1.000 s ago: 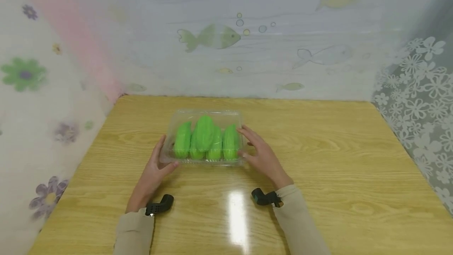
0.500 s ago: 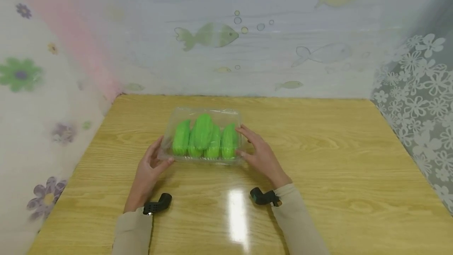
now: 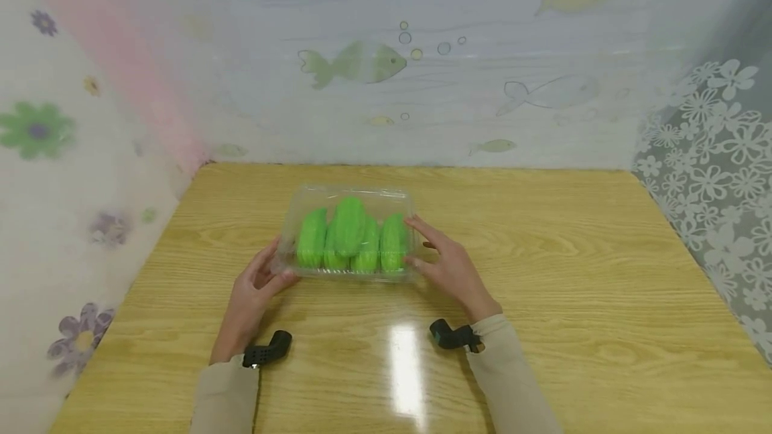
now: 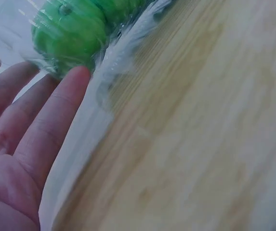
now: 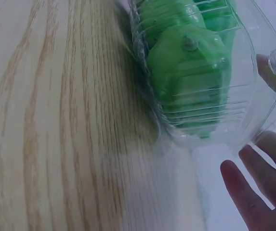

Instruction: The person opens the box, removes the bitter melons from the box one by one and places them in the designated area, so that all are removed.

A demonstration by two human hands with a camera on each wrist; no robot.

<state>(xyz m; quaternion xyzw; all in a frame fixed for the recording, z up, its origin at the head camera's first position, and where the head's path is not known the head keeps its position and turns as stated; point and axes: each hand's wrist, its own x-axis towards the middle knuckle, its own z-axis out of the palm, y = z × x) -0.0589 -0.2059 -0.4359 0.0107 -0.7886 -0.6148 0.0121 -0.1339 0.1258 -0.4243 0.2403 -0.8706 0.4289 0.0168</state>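
Note:
A clear plastic clamshell box (image 3: 382,197) stands on the table with its lid over several bright green, ribbed, gourd-like pieces (image 3: 348,228). One piece lies on top of the row of others. My left hand (image 3: 253,297) is at the box's left side, thumb by the front left corner. In the left wrist view, its fingers (image 4: 51,125) are extended, with tips at the clear wall. On the opposite side, my right hand (image 3: 449,270) has its fingertips and thumb at the right wall. Spread fingers (image 5: 248,192) show beside the clear end in the right wrist view.
The wood-grain table (image 3: 573,273) spreads around the box. Behind it is a wall covering (image 3: 458,106) with printed fish. Flower-patterned coverings border both sides. A black wrist camera (image 3: 268,350) sits on the left wrist, and another camera (image 3: 452,335) on the right.
My left fingers have drawn back slightly along the box's left side, and the thumb has shifted a little left. The box and my right hand stay nearly in place.

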